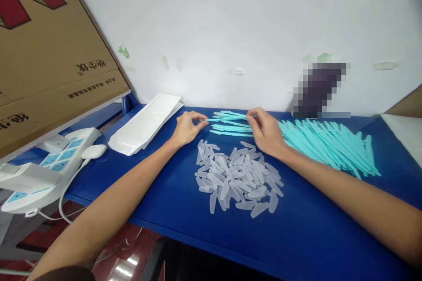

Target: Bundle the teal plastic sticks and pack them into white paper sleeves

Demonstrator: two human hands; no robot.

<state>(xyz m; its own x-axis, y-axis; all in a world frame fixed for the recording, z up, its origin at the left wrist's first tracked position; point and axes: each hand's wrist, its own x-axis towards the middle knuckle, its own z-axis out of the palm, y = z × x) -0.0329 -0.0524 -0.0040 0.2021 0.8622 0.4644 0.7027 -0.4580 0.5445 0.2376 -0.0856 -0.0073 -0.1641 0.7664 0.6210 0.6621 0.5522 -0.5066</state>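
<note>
I have the left hand (187, 128) and right hand (264, 129) pinching one stick (226, 118). White packets (147, 118), contents hidden, lie at their nine o'clock.

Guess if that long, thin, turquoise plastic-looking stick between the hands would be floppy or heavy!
The turquoise stick is probably stiff: it looks straight between the left hand and right hand. It's likely light, too, being so slim.

The right fingers (255, 126) hide ends of some teal sticks (231, 133).
</note>
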